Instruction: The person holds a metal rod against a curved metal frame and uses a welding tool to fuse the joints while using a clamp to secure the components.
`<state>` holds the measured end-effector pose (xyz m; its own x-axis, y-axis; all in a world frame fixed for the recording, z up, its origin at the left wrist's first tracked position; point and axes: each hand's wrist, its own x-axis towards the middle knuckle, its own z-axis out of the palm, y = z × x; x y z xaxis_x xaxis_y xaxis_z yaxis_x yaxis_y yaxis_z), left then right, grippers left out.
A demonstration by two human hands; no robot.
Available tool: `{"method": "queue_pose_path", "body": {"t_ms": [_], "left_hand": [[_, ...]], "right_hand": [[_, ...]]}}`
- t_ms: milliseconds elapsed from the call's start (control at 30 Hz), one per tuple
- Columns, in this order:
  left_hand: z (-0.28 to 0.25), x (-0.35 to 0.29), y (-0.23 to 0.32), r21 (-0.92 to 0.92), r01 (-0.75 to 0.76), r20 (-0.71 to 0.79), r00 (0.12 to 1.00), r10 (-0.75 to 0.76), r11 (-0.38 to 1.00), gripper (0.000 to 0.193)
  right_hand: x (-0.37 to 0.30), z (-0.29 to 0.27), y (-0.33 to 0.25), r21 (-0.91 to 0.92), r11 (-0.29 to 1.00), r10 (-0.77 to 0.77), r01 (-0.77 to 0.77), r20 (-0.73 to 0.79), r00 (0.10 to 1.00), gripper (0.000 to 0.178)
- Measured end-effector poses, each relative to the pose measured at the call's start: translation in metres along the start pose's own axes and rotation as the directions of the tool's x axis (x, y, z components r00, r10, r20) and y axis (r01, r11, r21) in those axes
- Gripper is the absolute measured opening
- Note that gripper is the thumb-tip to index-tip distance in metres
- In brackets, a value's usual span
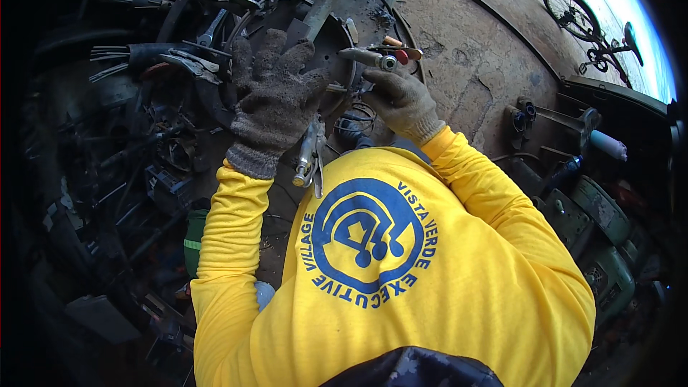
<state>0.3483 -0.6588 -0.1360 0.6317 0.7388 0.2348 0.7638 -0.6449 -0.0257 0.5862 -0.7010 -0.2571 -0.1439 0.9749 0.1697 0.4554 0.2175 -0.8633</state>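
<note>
My left hand (276, 97), in a dark grey knit glove, lies with its fingers spread over a round metal work surface (337, 54). A flat metal bar (320, 16) stands just beyond its fingertips. My right hand (403, 97), in a paler glove, is closed around a small metal cylinder with a ringed round end (388, 63); its full shape is hidden by the fingers. The index finger reaches out over the work surface's edge. Beyond that hand lie a red knob-like piece (401, 56) and an orange-brown piece (393, 41). Locking pliers (308, 158) hang between my forearms.
More locking pliers (192, 64) lie left of my left hand, near a dark tube holding several thin rods (111, 54). Dark metal clutter fills the left side. At far right stand a bicycle (584, 32) and green metal machine housings (605, 279). Cracked concrete floor (469, 50) stretches to the right.
</note>
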Motion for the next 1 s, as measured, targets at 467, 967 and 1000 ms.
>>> {"method": "queue_pose_path", "body": {"t_ms": [467, 967, 1000], "left_hand": [[0.005, -0.004, -0.007, -0.026, 0.015, 0.077, 0.997, -0.013, 1.0, 0.019], [0.011, -0.006, -0.005, -0.015, 0.026, 0.12, 0.992, -0.025, 1.0, 0.02], [0.011, -0.006, -0.005, -0.015, 0.018, 0.127, 0.992, -0.016, 1.0, 0.021]], "right_hand": [[-0.001, 0.007, -0.006, -0.007, 0.996, -0.09, 0.09, 0.001, 0.996, 0.027], [0.019, 0.018, -0.033, -0.228, 0.964, -0.109, 0.137, 0.131, 0.985, 0.021], [0.019, 0.019, -0.034, -0.224, 0.966, -0.106, 0.132, 0.127, 0.986, 0.02]]}}
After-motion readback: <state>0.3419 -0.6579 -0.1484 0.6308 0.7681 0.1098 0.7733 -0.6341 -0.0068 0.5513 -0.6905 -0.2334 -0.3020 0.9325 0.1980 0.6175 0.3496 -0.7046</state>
